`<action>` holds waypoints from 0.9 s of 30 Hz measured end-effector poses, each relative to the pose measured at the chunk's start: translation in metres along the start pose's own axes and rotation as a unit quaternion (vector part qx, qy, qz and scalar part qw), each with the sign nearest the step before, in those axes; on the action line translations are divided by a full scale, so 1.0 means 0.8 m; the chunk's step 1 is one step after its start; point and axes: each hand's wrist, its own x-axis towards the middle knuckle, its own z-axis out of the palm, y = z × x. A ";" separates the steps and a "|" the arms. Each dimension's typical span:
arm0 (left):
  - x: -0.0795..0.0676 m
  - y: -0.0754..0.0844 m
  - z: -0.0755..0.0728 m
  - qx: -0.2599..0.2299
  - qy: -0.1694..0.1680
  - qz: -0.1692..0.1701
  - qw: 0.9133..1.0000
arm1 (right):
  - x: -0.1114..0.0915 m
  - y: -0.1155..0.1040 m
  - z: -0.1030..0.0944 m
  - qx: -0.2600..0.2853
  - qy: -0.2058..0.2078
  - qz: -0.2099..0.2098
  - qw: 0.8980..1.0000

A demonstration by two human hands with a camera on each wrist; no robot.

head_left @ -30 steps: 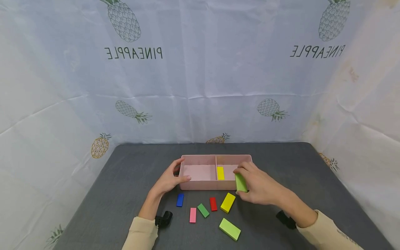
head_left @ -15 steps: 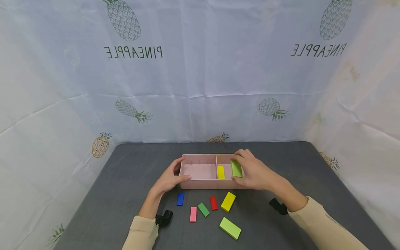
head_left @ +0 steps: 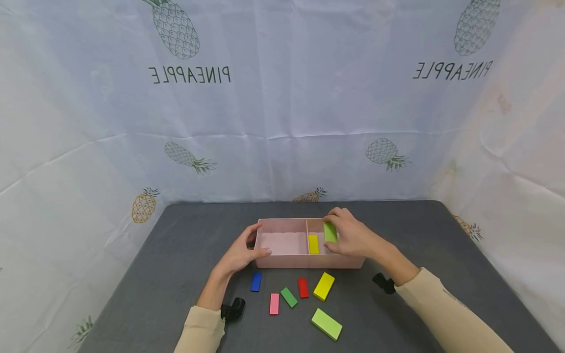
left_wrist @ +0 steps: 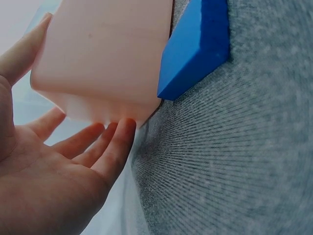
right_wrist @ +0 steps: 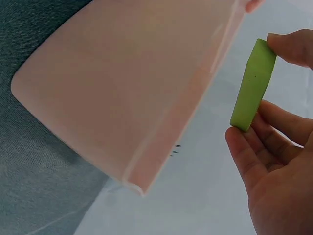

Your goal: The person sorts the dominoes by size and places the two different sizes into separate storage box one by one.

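A pink two-compartment box (head_left: 291,262) stands on the dark table. My left hand (head_left: 237,254) grips its left end, thumb over the front rim and fingers around the side. Between thumb and fingers my right hand (head_left: 355,238) pinches a light green block (head_left: 330,232) on edge, over the right compartment. The right wrist view shows this block (right_wrist: 254,87) above the box's rim. A small yellow block (head_left: 313,244) lies in the right compartment, against the divider. In the left wrist view a blue block (left_wrist: 195,54) lies close beside the box.
In front of the box lie a pink block (head_left: 274,304), a green block (head_left: 289,297), a red block (head_left: 303,288), a larger yellow block (head_left: 324,287) and another light green block (head_left: 326,324). A pineapple-print cloth (head_left: 282,108) hangs behind the table.
My right hand has carried the light green block from the box's front right edge back and leftward over the right compartment. The left hand stays on the box.
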 end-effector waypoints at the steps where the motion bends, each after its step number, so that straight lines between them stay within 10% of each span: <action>1: 0.000 -0.001 0.000 0.000 0.000 0.000 1.000 | 0.001 0.002 0.002 0.000 -0.005 0.003 1.000; 11: -0.013 0.032 0.002 -0.002 -0.003 -0.013 1.000 | 0.013 0.016 0.022 0.010 -0.048 0.015 0.999; 27: 0.000 0.000 0.001 0.010 0.007 -0.006 1.000 | 0.029 0.032 0.044 0.027 -0.125 0.051 0.991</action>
